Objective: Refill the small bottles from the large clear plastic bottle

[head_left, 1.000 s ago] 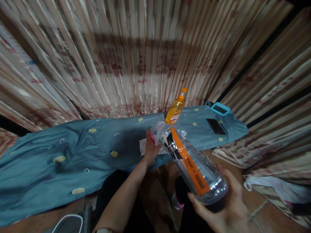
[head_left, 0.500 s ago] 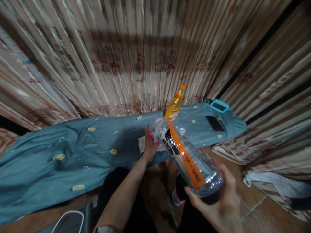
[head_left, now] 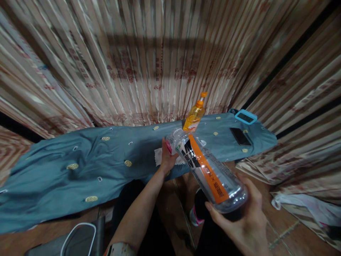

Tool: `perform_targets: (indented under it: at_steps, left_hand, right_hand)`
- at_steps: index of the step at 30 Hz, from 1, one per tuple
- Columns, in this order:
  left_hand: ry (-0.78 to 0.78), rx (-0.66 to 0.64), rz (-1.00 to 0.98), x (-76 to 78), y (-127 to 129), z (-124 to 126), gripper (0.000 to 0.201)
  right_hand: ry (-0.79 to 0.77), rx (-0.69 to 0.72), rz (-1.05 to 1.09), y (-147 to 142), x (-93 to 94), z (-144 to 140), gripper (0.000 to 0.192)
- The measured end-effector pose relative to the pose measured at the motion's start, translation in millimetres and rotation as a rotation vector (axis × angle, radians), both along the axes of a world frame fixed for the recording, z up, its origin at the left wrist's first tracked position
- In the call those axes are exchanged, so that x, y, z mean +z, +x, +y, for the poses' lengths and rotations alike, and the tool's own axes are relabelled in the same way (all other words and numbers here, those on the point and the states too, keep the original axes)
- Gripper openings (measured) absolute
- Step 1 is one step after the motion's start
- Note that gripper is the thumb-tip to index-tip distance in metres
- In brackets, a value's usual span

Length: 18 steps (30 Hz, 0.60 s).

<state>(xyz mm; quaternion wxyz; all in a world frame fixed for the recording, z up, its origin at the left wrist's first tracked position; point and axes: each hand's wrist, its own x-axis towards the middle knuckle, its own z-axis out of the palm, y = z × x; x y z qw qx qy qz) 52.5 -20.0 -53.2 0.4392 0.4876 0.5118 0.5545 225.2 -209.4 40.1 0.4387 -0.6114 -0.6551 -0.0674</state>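
My right hand (head_left: 246,217) grips the base of a large clear plastic bottle (head_left: 210,170) with an orange, white and black label. The bottle is tilted, its mouth pointing to the upper left. My left hand (head_left: 167,158) is wrapped round a small clear container (head_left: 172,138) with a pink patch, whose kind I cannot make out. It sits right at the mouth of the big bottle; whether the two touch cannot be told. A white paper tissue (head_left: 158,156) lies beneath my left hand. Just behind the bottle's mouth stands an orange pump bottle (head_left: 194,115), part full of orange liquid.
A blue-green cloth (head_left: 144,153) with yellow patterns covers the long low surface. A black phone (head_left: 240,137) and a blue-framed device (head_left: 245,116) lie at its right end. Striped curtains (head_left: 144,64) hang behind and at both sides. A grey stool-like object (head_left: 48,249) is at lower left.
The view has shifted slightly, so the scene sits a little further right. Both hands keep their holds, and the large bottle stays tilted against the small container's side.
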Motion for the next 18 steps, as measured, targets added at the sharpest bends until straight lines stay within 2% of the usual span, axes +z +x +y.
perform_targets:
  at_steps: [6,12,18]
  left_hand:
    - [0.014,-0.003,-0.011,-6.7,-0.5,2.5,0.109]
    - [-0.027,0.018,-0.019,-7.4,-0.7,4.9,0.114]
    - [-0.009,0.028,-0.027,-7.9,-0.3,4.3,0.111]
  right_hand:
    - [-0.042,-0.013,0.015,6.1,1.6,0.7,0.091]
    - [-0.074,0.048,0.048,17.2,1.6,3.0,0.095]
    - [-0.055,0.083,0.042,20.2,3.5,6.6,0.094]
